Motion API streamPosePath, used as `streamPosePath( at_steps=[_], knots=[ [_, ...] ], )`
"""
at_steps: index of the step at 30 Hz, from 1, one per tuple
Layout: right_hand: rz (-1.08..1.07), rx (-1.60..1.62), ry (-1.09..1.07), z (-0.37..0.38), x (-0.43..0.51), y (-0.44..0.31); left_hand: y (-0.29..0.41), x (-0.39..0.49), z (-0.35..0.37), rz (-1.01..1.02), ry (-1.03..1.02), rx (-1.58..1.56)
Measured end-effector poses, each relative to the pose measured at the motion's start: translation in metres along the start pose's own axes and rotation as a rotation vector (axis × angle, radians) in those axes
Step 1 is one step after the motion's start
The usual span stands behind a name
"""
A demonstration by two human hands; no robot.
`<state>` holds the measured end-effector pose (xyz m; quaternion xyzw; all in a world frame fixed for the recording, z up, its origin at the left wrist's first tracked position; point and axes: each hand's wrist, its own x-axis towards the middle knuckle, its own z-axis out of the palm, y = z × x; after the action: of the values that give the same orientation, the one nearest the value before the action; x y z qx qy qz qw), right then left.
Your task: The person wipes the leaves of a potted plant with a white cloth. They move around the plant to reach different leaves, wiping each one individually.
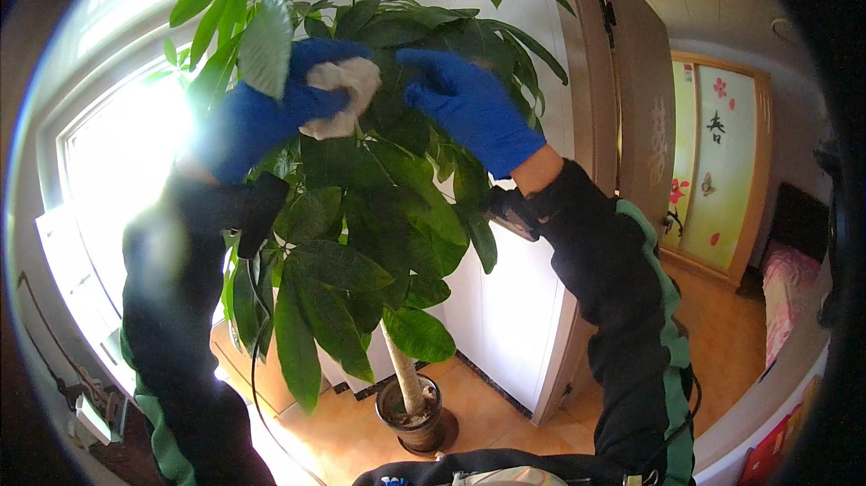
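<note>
My left hand (pixel 270 107), in a blue glove, grips a crumpled white cloth (pixel 345 94) among the upper leaves of a tall potted plant. One pale-looking leaf (pixel 266 46) hangs in front of that hand. To the right, my right hand (pixel 470 111), also gloved in blue, reaches into the foliage with its fingers pointing left, beside a dark leaf (pixel 392 94). Whether its fingertips pinch a leaf is unclear. Below the hands spread broad green leaves (pixel 338 269). The plant's pale trunk (pixel 402 364) rises from a dark round pot (pixel 409 411) on the floor.
A bright window (pixel 125 161) glares on the left. Behind the plant stands a white wall panel (pixel 504 303). On the right, an open brown door (pixel 639 80) leads to a room with a decorated sliding-door cabinet (pixel 720 161) and a bed (pixel 788 290). A cable (pixel 254 364) hangs from my left sleeve.
</note>
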<state>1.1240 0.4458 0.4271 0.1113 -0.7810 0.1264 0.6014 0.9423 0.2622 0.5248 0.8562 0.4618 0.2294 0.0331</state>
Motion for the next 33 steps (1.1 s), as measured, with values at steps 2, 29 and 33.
streamPosePath(
  at_steps=[2, 29, 33],
  knots=[
    [0.046, -0.052, 0.016, -0.002, -0.009, -0.006, 0.005, -0.018, 0.01, 0.123, 0.607, 0.517],
    [0.578, 1.06, 0.541, -0.036, -0.072, 0.062, 0.021, 0.104, -0.002, 0.316, 0.734, 0.699],
    [0.647, 0.981, 0.593, -0.05, -0.079, 0.094, 0.011, 0.143, -0.02, 0.43, 0.347, -0.504]
  ],
)
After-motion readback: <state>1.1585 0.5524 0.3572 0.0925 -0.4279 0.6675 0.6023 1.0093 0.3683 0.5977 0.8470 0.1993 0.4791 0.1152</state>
